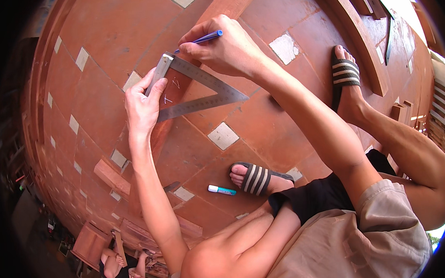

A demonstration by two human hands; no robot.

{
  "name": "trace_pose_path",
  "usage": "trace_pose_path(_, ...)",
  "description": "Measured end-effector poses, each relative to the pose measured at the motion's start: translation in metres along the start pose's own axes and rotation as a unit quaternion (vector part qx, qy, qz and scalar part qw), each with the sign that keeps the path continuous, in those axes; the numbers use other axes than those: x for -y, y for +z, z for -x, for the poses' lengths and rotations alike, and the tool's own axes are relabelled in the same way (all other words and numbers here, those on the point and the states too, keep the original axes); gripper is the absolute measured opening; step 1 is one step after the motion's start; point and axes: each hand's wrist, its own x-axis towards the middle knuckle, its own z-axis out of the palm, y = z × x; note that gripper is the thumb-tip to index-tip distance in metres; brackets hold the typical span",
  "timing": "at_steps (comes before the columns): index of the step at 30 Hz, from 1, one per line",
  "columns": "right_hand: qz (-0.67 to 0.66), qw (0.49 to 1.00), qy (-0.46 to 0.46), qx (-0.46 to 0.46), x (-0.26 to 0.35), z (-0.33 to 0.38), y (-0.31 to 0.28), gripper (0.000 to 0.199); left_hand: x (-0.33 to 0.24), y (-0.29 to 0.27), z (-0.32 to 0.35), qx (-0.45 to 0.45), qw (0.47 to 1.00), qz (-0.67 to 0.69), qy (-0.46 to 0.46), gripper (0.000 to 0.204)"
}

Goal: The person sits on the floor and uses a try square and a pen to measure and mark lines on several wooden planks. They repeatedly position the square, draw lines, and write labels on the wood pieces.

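Observation:
A reddish wooden beam runs slantwise beneath my hands, with pale marks drawn on it. Across the beam lies a metal triangle square with a scale along its edges. My left hand grips the thick stock of this square, thumb on top, fingers partly hidden behind it. In my right hand a blue pen is pinched between thumb and fingers. Its tip is close to the square's upper corner, at the beam; whether it touches the wood I cannot tell.
A white and turquoise tube lies on the tiled floor near my sandalled foot. Wooden pieces lie at left, including a short block. A curved timber lies at upper right. Another person sits at lower left among wood.

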Motion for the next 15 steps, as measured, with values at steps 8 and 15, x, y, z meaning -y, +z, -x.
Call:
trace_pose_path(8,0.064,0.996,0.041,0.051,0.013,0.037,-0.028,0.025,0.002,0.001,0.003,-0.019,1.000,-0.005,0.015,0.048)
trace_pose_path(15,0.079,0.996,-0.030,0.043,0.019,0.016,-0.040,0.027,-0.003,0.002,0.005,-0.012,1.000,-0.003,-0.009,0.047)
